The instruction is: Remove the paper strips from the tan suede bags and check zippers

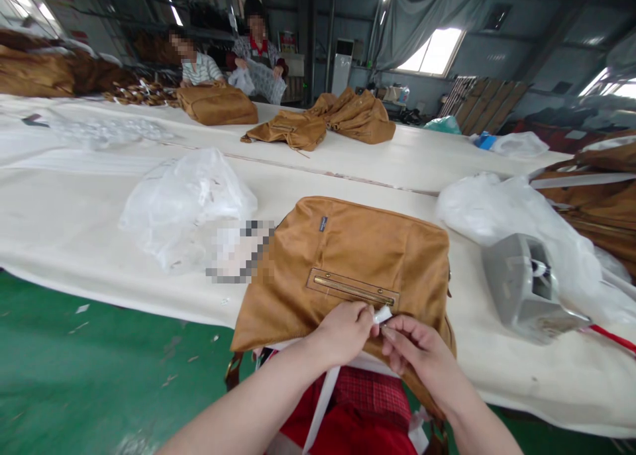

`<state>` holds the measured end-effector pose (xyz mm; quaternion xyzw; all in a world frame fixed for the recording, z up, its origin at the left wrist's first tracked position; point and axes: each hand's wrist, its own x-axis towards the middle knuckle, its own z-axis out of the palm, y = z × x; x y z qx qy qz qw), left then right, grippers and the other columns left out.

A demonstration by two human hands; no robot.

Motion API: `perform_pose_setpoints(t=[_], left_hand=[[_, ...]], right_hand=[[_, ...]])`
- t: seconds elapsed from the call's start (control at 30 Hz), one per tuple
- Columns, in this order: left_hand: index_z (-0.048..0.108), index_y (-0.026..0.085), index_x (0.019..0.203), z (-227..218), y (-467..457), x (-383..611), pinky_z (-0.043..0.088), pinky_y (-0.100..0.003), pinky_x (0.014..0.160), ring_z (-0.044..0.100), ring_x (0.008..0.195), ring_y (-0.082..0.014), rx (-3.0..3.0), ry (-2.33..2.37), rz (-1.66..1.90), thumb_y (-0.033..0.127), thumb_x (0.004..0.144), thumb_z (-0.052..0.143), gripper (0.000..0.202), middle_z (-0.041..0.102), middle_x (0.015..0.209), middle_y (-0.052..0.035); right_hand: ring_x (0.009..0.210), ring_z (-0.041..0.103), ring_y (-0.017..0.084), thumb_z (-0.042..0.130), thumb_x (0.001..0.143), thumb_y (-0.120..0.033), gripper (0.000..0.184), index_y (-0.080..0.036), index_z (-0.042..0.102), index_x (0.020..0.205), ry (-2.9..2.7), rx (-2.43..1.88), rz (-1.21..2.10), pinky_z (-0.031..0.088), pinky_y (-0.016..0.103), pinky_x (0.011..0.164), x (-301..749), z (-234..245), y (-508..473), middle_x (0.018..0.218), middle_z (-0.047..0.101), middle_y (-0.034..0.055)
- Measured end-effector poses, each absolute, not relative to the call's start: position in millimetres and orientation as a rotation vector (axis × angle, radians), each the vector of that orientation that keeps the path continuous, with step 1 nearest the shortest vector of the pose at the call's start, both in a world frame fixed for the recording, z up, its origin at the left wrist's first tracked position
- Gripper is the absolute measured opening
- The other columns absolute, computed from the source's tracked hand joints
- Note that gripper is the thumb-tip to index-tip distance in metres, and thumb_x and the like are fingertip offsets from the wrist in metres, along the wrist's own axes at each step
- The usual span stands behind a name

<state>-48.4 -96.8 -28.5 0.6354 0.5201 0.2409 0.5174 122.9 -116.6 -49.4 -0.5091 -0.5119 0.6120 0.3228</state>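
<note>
A tan leather bag [368,243] lies on the table edge in front of me, its lower part hanging toward my lap. On its front is a brass zipper [352,289] in a stitched slot. Just below the zipper's right end, my left hand [348,329] is closed in a pinch on a small white piece of wrapping [382,314]. Close beside it, my right hand [417,349] has its thumb and fingertips pressed together. What sits between those fingertips is too small to make out. A white strip [322,408] hangs below my left wrist.
Crumpled clear plastic [189,203] lies left of the bag, near a blurred-out item [241,251]. A grey tape dispenser [521,283] and more plastic [497,203] stand right. Several tan bags [358,114] lie across the table [99,236]. Two people are behind it; one [258,51] handles clear wrapping.
</note>
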Motion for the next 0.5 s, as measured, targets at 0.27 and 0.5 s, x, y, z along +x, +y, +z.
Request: perform_pose_setpoints(t=[0.27,0.5], left_hand=[[0.05,0.017,0.075,-43,-113,-45,0.006,-0.019,0.039,0.008,0.037,-0.0043,0.424,0.653,0.375,0.049,0.092,0.049,0.036,0.026,0.048,0.0116],[0.05,0.017,0.073,-55,-122,-40,0.005,-0.018,0.035,0.007,0.035,-0.0048,0.321,0.535,0.445,0.045,0.094,0.047,0.035,0.028,0.044,0.0112]], right_hand=[[0.049,0.053,0.009,0.057,0.087,-0.052,0.035,-0.018,0.058,0.08,-1.462,-1.381,1.622,0.043,0.02,0.049,127,-64,-121,0.056,0.057,-0.0049],[0.047,0.057,0.011,0.062,0.082,-0.047,0.033,-0.02,0.053,0.065,-1.503,-1.444,1.636,0.044,0.02,0.047,124,-61,-116,0.05,0.058,-0.0044]])
